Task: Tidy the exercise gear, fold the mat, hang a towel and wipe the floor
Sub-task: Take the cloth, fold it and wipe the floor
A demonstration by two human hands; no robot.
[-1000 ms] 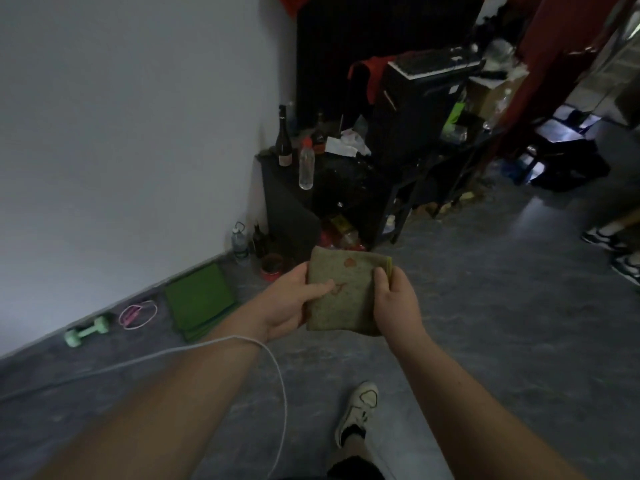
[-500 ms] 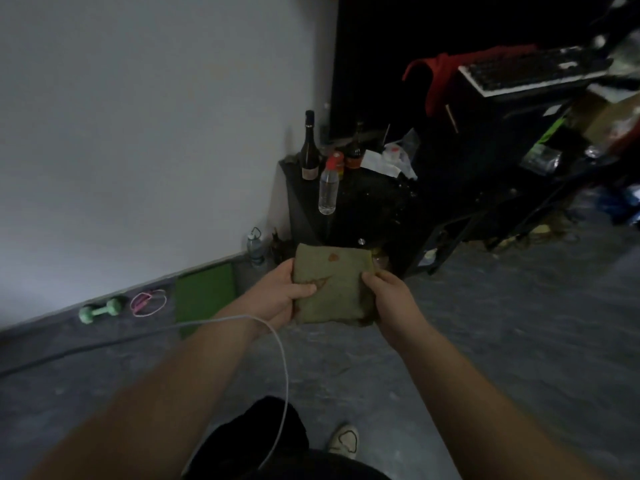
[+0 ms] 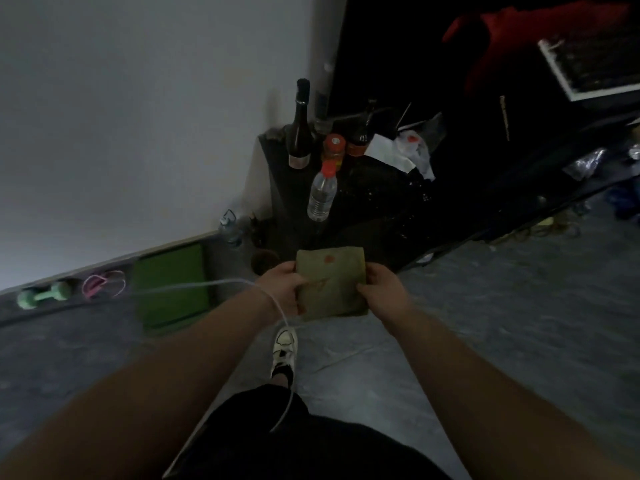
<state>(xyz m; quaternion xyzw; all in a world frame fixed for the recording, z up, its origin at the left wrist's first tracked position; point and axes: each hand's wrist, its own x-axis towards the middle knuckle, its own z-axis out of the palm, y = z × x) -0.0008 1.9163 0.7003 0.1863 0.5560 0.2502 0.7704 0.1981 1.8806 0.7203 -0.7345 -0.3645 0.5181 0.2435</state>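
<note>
Olive-green folded towel (image 3: 331, 284), held above the floor (image 3: 485, 323): left hand (image 3: 282, 289) grips its left edge, right hand (image 3: 382, 292) its right edge, thumbs on top.

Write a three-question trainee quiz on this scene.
1. True or false: both the left hand and the right hand grip the folded olive-green cloth.
2. What lies between the mint-green dumbbell and the folded green mat: A a pink cord loop, B a shoe?
3. What colour is the cap of the clear plastic bottle on the black table?

Key: 1 true. 2 A, the pink cord loop. 3 red.
</note>
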